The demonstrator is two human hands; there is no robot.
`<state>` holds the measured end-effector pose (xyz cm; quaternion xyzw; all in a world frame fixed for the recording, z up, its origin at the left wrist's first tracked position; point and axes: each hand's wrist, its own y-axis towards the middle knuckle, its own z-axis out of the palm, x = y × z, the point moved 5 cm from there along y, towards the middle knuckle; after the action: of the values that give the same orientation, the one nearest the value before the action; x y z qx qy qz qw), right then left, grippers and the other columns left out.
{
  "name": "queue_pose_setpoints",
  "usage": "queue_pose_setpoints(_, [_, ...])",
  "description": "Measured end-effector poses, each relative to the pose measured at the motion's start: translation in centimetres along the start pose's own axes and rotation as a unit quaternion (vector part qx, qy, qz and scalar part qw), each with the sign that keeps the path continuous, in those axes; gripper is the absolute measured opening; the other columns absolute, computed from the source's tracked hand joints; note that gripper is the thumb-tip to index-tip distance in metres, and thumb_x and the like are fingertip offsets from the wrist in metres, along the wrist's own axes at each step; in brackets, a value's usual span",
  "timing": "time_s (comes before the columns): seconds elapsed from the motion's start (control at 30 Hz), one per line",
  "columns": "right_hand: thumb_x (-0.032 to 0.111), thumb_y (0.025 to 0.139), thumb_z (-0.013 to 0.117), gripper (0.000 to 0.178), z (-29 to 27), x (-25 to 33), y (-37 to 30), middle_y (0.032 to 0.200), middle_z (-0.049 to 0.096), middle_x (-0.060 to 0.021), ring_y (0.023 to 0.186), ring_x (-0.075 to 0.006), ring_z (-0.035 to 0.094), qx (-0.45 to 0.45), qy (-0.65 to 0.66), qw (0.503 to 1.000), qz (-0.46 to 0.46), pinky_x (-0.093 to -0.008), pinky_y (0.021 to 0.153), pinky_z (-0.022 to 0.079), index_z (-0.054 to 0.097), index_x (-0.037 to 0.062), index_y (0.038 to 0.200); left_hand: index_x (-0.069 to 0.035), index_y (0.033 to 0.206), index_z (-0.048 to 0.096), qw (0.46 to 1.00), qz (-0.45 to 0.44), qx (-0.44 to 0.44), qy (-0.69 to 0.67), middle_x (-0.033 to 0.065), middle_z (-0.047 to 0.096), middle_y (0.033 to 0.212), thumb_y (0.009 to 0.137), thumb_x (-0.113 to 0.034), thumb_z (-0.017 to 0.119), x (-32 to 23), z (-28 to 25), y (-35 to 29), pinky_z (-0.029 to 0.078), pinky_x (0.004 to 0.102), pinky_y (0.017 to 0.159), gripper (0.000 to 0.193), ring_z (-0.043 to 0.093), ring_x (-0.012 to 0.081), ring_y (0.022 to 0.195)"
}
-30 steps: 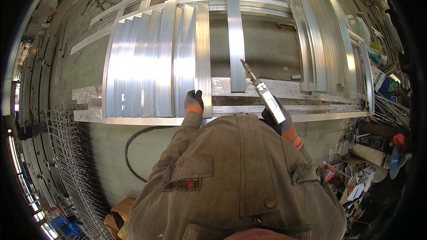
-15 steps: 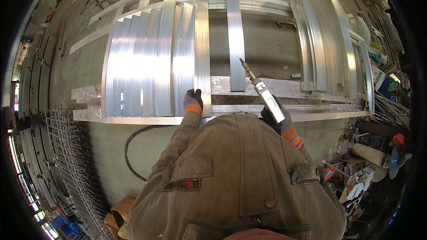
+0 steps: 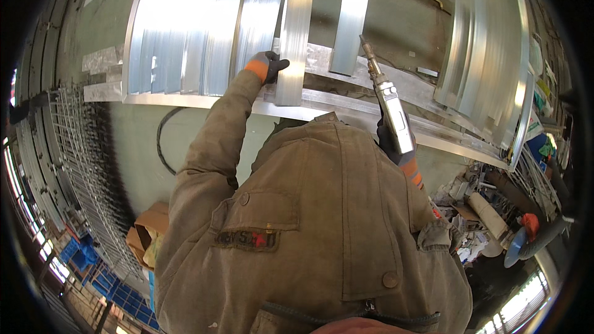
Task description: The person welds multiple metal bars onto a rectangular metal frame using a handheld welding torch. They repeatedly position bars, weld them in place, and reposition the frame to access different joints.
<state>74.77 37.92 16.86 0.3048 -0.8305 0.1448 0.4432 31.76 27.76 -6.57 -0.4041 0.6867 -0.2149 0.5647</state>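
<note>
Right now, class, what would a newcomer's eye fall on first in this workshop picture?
First, the bright metal strips fanned across the top, catching the light. Next, the left hand in a grey and orange glove gripping one upright strip at centre, and the right hand raising a silver power tool beside it.

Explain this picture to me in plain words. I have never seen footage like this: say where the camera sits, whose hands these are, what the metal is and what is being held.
The camera sits on a person's head and looks down, so you see their own chest and arms in a brown work jacket. The wide lens bends straight edges, which is why the metal looks curved.

Both hands wear dark gloves with orange cuffs. The left hand grips the edge of a long shiny metal strip. The right hand holds a slim silver power tool, its tip pointing up at the metal.

In front lie many bright metal profiles side by side across flat crossbars over a green floor. A wire mesh panel lies on the left, and a clutter of tools and scraps on the right.
</note>
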Motion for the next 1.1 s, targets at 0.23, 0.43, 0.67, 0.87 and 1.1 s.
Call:
queue_pose_setpoints(0.23, [0.006, 0.099, 0.080, 0.048, 0.5, -2.4, 1.1, 0.109, 0.075, -0.0123, 0.095, -0.0231, 0.074, 0.063, 0.044, 0.991, 0.108, -0.0365, 0.086, 0.060, 0.062, -0.0015, 0.143, -0.003, 0.111, 0.081, 0.988, -0.045, -0.017, 0.144, 0.0067, 0.075, 0.084, 0.086, -0.049, 0.097, -2.6, -1.4, -0.5, 0.056, 0.0410, 0.065, 0.055, 0.066, 0.0191, 0.070])
queue_pose_setpoints(0.43, [0.002, 0.092, 0.085, 0.037, -2.3, -2.8, 4.7, 0.117, 0.079, -0.0185, 0.104, -0.0332, 0.079, 0.113, -0.089, 0.989, -0.042, -0.0409, 0.091, 0.063, 0.075, -0.0027, 0.127, -0.004, 0.114, 0.081, 0.993, -0.094, -0.028, 0.065, 0.0083, 0.078, 0.090, 0.084, -0.046, 0.098, -1.6, -2.6, -1.2, 0.058, 0.0412, 0.070, 0.054, 0.069, 0.0219, 0.075])
queue_pose_setpoints(0.67, [0.003, 0.101, 0.080, 0.029, -7.7, 0.4, 12.1, 0.106, 0.081, -0.0137, 0.092, -0.0204, 0.079, 0.188, -0.002, 0.968, 0.168, -0.0368, 0.080, 0.064, 0.076, -0.0035, 0.128, -0.010, 0.109, 0.084, 0.976, -0.112, -0.082, 0.169, 0.0064, 0.083, 0.095, 0.087, -0.048, 0.093, -1.8, -3.7, -0.8, 0.061, 0.0430, 0.086, 0.045, 0.076, 0.0250, 0.089])
queue_pose_setpoints(0.87, [0.017, 0.104, 0.082, 0.028, -10.0, 3.8, 19.8, 0.095, 0.080, -0.0085, 0.081, -0.0170, 0.074, 0.270, -0.102, 0.908, 0.302, -0.0316, 0.074, 0.060, 0.079, -0.0015, 0.125, -0.014, 0.104, 0.084, 0.949, -0.153, -0.023, 0.276, 0.0065, 0.082, 0.095, 0.091, -0.052, 0.088, -4.1, -4.0, -1.7, 0.061, 0.0458, 0.091, 0.041, 0.078, 0.0289, 0.095])
queue_pose_setpoints(1.1, [0.013, 0.099, 0.084, 0.029, 3.3, 2.0, 23.3, 0.111, 0.083, -0.0123, 0.094, -0.0182, 0.075, 0.431, 0.008, 0.900, -0.067, -0.0362, 0.084, 0.062, 0.080, 0.0013, 0.125, -0.011, 0.104, 0.083, 0.934, -0.135, 0.010, 0.329, 0.0095, 0.082, 0.099, 0.094, -0.051, 0.085, -5.0, -4.1, -1.0, 0.061, 0.0491, 0.092, 0.041, 0.077, 0.0331, 0.099])
